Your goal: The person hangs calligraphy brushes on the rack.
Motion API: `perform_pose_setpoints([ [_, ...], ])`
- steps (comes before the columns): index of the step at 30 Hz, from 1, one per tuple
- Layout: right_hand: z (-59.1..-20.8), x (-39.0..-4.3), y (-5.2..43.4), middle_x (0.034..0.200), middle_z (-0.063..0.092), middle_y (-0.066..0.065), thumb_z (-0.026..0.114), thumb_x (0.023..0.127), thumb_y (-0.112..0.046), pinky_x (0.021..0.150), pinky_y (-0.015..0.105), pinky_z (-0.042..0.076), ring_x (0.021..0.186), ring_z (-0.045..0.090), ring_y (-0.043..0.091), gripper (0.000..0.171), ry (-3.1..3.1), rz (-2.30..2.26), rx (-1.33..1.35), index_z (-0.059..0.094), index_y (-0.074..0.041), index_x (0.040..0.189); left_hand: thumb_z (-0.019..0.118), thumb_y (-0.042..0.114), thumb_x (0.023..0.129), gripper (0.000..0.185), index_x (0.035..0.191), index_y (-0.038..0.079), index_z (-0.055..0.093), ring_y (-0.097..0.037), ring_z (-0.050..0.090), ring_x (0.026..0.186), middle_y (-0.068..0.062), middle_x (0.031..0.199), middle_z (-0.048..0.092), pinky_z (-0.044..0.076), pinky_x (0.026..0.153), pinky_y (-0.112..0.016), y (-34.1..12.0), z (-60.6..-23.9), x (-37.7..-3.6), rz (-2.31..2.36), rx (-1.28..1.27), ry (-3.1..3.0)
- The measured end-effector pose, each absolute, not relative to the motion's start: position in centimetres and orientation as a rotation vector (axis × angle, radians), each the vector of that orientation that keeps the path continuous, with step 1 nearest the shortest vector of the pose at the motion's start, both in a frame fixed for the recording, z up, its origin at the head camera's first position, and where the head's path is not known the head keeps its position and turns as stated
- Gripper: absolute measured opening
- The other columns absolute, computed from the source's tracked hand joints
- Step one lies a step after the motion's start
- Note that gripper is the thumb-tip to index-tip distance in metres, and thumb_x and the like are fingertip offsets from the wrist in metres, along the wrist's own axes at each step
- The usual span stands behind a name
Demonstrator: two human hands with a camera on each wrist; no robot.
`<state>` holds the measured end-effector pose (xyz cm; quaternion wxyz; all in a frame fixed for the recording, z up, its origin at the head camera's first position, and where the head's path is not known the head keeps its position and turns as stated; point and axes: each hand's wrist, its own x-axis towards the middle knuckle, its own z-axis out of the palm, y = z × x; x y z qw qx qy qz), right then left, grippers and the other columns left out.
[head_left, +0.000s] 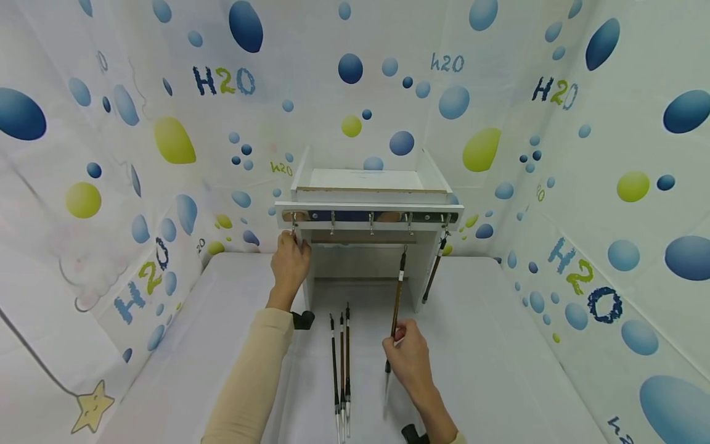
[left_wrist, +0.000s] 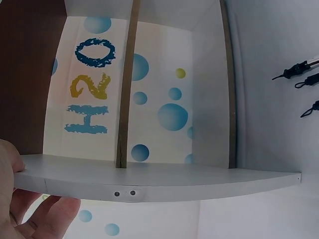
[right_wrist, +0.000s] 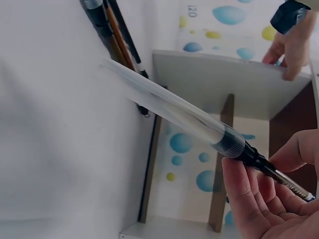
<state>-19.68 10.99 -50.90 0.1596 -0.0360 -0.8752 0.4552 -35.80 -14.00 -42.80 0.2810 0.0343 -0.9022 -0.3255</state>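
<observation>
A white rack (head_left: 368, 207) with a rail of metal hooks stands at the back of the table. My left hand (head_left: 289, 259) grips the rack's left side panel (left_wrist: 159, 179), thumb on one face and fingers (left_wrist: 45, 215) on the other. My right hand (head_left: 395, 339) pinches a brown calligraphy brush (head_left: 398, 290) by its lower shaft. Its clear cap (right_wrist: 169, 107) points toward me and its loop end reaches up to just below a hook. My right hand's fingers (right_wrist: 246, 196) curl round the black ferrule. A second brush (head_left: 434, 271) hangs from the rightmost hook.
Three more brushes (head_left: 341, 354) lie side by side on the white table (head_left: 488, 345) between my arms, in front of the rack. Walls covered in a bubble-print sheet (head_left: 610, 185) close in the table on the left, right and back.
</observation>
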Motion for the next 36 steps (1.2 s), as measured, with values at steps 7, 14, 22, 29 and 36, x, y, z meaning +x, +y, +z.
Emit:
perform_pose_setpoints([
  [7,-49.9,-19.6,11.0,0.088,0.064,0.006,0.062,0.083,-0.005,0.057,0.022,0.047,0.071,0.058,0.010,0.032,-2.455,1.305,-0.097,0.060,0.000,0.114,0.051,0.023,0.098,0.033,0.114,-0.006,0.051,-0.055,0.064,0.082,-0.025,0.107,0.059,0.052,0.070,-0.063,-14.0,-42.8,-35.8,-0.895,0.099,-2.423],
  [14,-49.2,-19.7,11.1,0.088,0.064,0.006,0.062,0.083,-0.005,0.061,0.022,0.049,0.072,0.059,0.010,0.032,-2.408,1.296,-0.071,0.060,-0.001,0.115,0.052,0.022,0.097,0.032,0.113,-0.006,0.052,-0.054,0.064,0.079,-0.025,0.105,0.059,0.052,0.069,-0.062,-14.0,-42.9,-35.9,-0.892,0.083,-2.402],
  [22,-48.4,-20.0,11.0,0.090,0.064,0.007,0.062,0.083,-0.005,0.062,0.023,0.049,0.073,0.059,0.011,0.033,-2.399,1.284,-0.038,0.059,0.000,0.116,0.052,0.022,0.097,0.033,0.114,-0.006,0.051,-0.054,0.064,0.078,-0.025,0.105,0.059,0.052,0.068,-0.062,-14.0,-43.0,-36.0,-0.895,0.088,-2.403],
  [29,-48.1,-20.2,11.1,0.089,0.064,0.007,0.062,0.083,-0.005,0.061,0.023,0.048,0.072,0.059,0.012,0.033,-2.399,1.261,-0.016,0.060,0.001,0.115,0.052,0.023,0.098,0.032,0.113,-0.006,0.052,-0.054,0.064,0.078,-0.025,0.104,0.059,0.052,0.067,-0.062,-14.0,-43.0,-35.9,-0.894,0.083,-2.402],
  [36,-48.1,-20.3,11.1,0.088,0.064,0.007,0.062,0.083,-0.005,0.060,0.022,0.048,0.071,0.059,0.011,0.033,-2.400,1.259,-0.008,0.060,0.000,0.115,0.051,0.023,0.098,0.035,0.116,-0.007,0.050,-0.055,0.064,0.080,-0.026,0.106,0.058,0.052,0.068,-0.062,-14.0,-42.9,-35.8,-0.882,0.083,-2.410],
])
